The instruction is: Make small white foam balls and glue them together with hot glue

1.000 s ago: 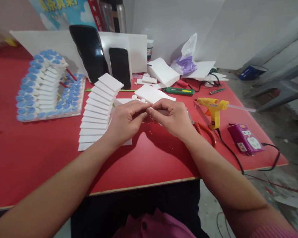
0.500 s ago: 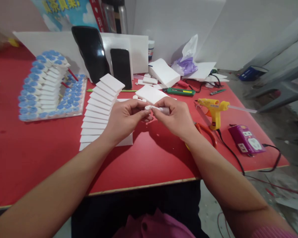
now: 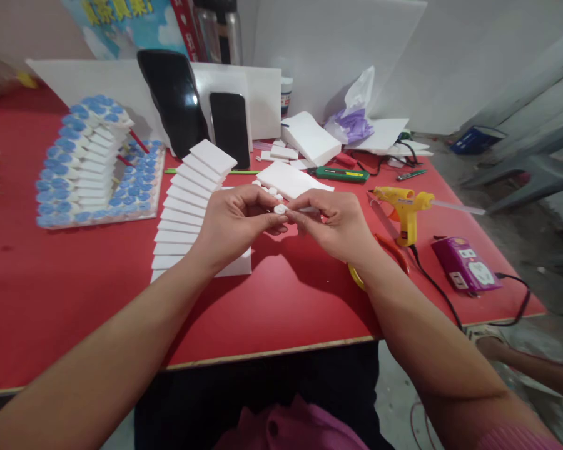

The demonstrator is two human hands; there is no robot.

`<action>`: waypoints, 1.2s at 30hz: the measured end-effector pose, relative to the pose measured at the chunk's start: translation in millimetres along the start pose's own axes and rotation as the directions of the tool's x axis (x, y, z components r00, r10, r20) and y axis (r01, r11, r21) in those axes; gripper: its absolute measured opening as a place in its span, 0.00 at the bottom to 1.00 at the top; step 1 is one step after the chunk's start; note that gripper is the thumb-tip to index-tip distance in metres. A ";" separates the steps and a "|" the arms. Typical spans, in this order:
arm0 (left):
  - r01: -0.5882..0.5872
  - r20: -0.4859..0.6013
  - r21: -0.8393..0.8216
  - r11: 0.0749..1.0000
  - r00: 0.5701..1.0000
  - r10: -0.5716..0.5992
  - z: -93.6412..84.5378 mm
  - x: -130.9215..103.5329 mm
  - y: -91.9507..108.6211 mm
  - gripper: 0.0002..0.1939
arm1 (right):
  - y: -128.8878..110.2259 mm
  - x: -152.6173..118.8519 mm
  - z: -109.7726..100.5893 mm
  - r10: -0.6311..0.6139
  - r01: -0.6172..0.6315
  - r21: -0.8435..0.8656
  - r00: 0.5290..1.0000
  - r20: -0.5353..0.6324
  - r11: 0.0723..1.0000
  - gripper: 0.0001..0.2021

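A small white paper roll (image 3: 279, 209) is pinched between the fingertips of my left hand (image 3: 244, 219). From the other side, the thumb and forefinger of my right hand (image 3: 331, 219) close on the same roll. Several more small white rolls (image 3: 273, 191) lie just beyond my fingers, beside a white foam sheet (image 3: 293, 180). To the left, a curved stair of white foam strips (image 3: 182, 215) fans out, partly covered by my left hand and wrist. Farther left stands a finished-looking model staircase (image 3: 87, 165) faced with blue-and-white rolls.
Two phones (image 3: 229, 128) lean against a white board at the back. A green utility knife (image 3: 340, 174) lies behind my right hand. Rightward are a yellow glue gun (image 3: 406, 212), a purple power socket box (image 3: 466, 264) and orange-handled pliers (image 3: 393, 250). Another person's leg (image 3: 520, 362) shows at lower right.
The white strip between my hands has been wound up into a compact roll, its loose end no longer visible. Another person's foot and leg have come into view at lower right.
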State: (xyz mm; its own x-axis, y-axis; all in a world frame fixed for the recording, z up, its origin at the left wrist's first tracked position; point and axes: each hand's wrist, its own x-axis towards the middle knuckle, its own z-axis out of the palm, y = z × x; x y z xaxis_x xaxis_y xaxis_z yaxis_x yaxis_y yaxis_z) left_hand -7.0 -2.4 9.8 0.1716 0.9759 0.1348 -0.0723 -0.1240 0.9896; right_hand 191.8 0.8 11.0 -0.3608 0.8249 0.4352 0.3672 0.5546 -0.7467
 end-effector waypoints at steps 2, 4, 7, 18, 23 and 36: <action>-0.015 0.000 0.009 1.000 1.000 0.015 0.1 0.3 1.9 0.16 | -0.3 0.3 -0.3 0.081 -0.081 0.059 0.997 -0.001 0.995 0.18; -0.027 -0.001 0.021 0.999 1.000 0.027 0.3 0.3 2.6 0.16 | -1.1 0.4 0.0 0.151 -0.150 0.097 0.989 0.002 0.984 0.20; -0.048 0.001 0.053 0.997 0.999 0.048 0.6 -0.4 1.1 0.15 | -2.3 -0.1 1.4 0.167 -0.167 0.114 0.986 0.010 0.979 0.20; -0.137 -0.032 0.278 0.951 0.988 0.152 1.4 -4.5 -8.7 0.08 | -4.1 2.8 4.8 0.177 -0.179 0.043 0.983 0.046 0.983 0.06; -0.090 0.023 0.223 0.971 0.996 0.087 0.0 -2.3 -7.6 0.08 | -4.0 4.5 3.3 0.245 -0.248 0.092 0.969 0.044 0.964 0.09; 0.091 0.105 0.028 0.995 0.990 -0.094 -3.5 3.7 -1.2 0.13 | 5.1 8.2 -8.0 0.306 -0.310 0.359 0.950 0.070 0.881 0.15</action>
State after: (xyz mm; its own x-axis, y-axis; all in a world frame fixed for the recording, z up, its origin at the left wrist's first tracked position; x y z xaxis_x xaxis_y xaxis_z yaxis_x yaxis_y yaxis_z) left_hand -9.7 2.0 8.9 0.2801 0.9589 0.0458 -0.0286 -0.0394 0.9988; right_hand 197.6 11.3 14.7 -0.2899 0.9452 0.1501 0.1275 0.1936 -0.9728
